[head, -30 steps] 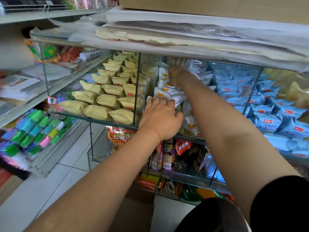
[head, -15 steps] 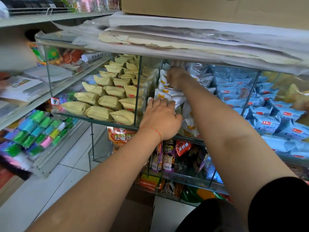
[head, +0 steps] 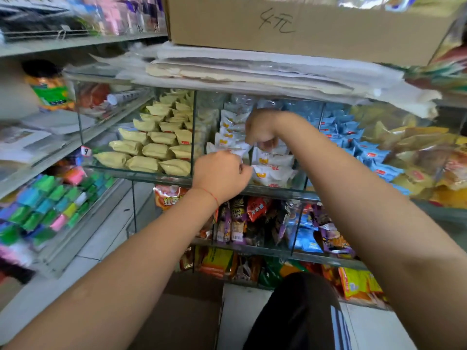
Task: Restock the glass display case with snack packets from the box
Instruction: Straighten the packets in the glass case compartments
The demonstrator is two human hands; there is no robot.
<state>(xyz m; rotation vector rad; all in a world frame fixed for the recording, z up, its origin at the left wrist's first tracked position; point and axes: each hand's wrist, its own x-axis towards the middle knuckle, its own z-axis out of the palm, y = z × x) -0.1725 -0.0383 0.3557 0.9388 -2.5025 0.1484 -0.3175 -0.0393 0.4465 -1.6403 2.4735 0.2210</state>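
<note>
The glass display case (head: 275, 191) has a middle compartment filled with white snack packets (head: 274, 159). My right hand (head: 260, 126) is inside that compartment with its fingers curled down round a white packet (head: 268, 145) in the stack. At the compartment's front, my left hand (head: 222, 176) has its fingers curled and pinches the edge of a front white packet (head: 271, 174). A brown cardboard box (head: 182, 314) lies on the floor below my arms; its contents are hidden.
Yellow packets (head: 151, 150) fill the left compartment, blue packets (head: 353, 137) the right. A glass divider (head: 194, 132) stands just left of my left hand. Papers and a big cardboard box (head: 303, 26) sit on top. Lower shelves hold mixed snacks (head: 255, 221).
My right hand has drawn back from the rear of the white compartment toward the front and lower. My left hand's fingers have curled at the front packets. The camera tilted up.
</note>
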